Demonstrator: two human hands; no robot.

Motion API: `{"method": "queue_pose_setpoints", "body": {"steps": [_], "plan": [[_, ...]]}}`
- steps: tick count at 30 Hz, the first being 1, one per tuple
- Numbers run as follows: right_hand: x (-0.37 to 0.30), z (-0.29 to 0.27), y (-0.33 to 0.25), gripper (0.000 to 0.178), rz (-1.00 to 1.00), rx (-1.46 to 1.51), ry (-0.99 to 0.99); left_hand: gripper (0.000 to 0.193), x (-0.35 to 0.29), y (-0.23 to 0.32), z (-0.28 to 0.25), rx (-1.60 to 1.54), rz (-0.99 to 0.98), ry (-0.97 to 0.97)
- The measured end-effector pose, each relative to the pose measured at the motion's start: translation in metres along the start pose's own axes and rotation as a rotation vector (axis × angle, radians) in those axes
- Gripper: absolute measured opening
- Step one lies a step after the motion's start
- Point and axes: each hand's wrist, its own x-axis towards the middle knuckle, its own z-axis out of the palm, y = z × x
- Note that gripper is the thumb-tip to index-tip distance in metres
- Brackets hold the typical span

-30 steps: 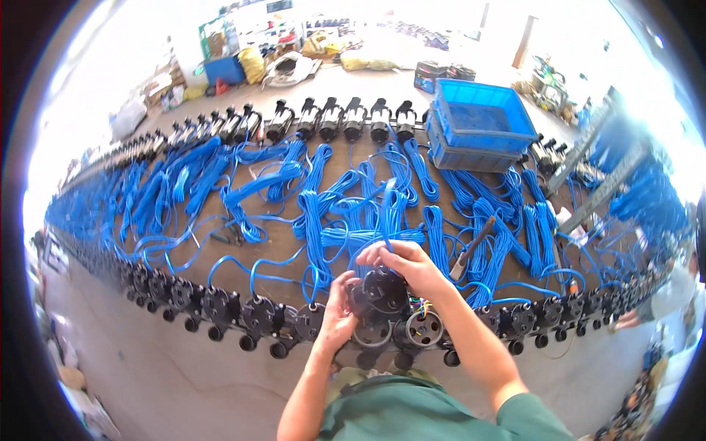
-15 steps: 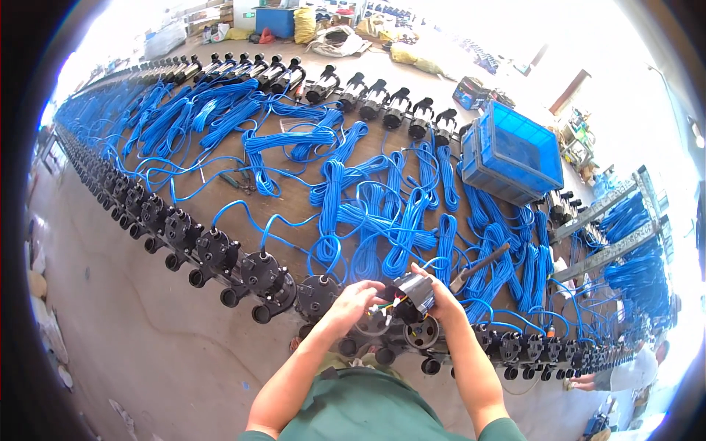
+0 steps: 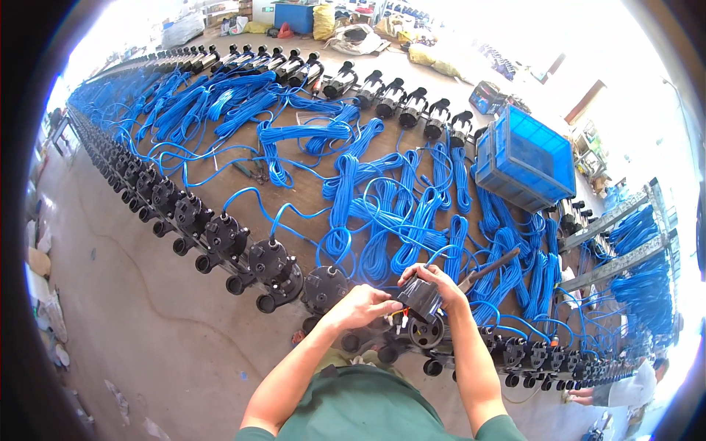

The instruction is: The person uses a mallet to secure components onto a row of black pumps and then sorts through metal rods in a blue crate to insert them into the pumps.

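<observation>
My right hand [image 3: 440, 285] grips a black plastic housing [image 3: 421, 297] from above and its right side, tilted over the table's near edge. Short coloured wires [image 3: 401, 316] with white ends hang out below its left side. Thumb and fingers of my left hand [image 3: 365, 306] are pinched together against the housing's left edge, by the wires. What lies between them is too small to make out. Just beneath the housing is the round open end of a black pump body [image 3: 426, 331]. A closed black pump [image 3: 325, 289] stands left of my left hand.
Rows of black pumps [image 3: 226, 235] line the table's near edge; silver-bodied ones [image 3: 414, 106] line the far edge. Coiled blue cables [image 3: 342, 198] cover much of the brown tabletop [image 3: 243, 206]. A blue crate [image 3: 526, 158] stands far right. Another person [image 3: 625, 386] is at the right.
My right hand has tipped the housing so more of its outer side shows. My left fingers have drawn together at its left edge. The whole view has shifted slightly.
</observation>
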Motion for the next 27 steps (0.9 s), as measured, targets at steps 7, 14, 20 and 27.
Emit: {"method": "queue_pose_setpoints", "body": {"steps": [7, 14, 20, 27], "plan": [[-0.004, 0.019, -0.020, 0.044, -0.101, -0.164, 0.033, 0.058, 0.008, 0.009, 0.013, 0.118, 0.091, 0.138], [-0.010, 0.030, -0.021, 0.038, 0.006, -0.108, 0.104, 0.071, -0.001, 0.021, 0.039, 0.089, 0.011, 0.425], [-0.015, 0.045, -0.006, 0.028, -0.017, -0.305, 0.347, 0.090, 0.004, -0.021, 0.061, 0.434, 0.214, 0.787], [-0.008, 0.042, 0.009, 0.034, -0.074, -0.237, 0.450, 0.049, 0.009, -0.029, 0.048, 0.357, 0.048, 0.624]]}}
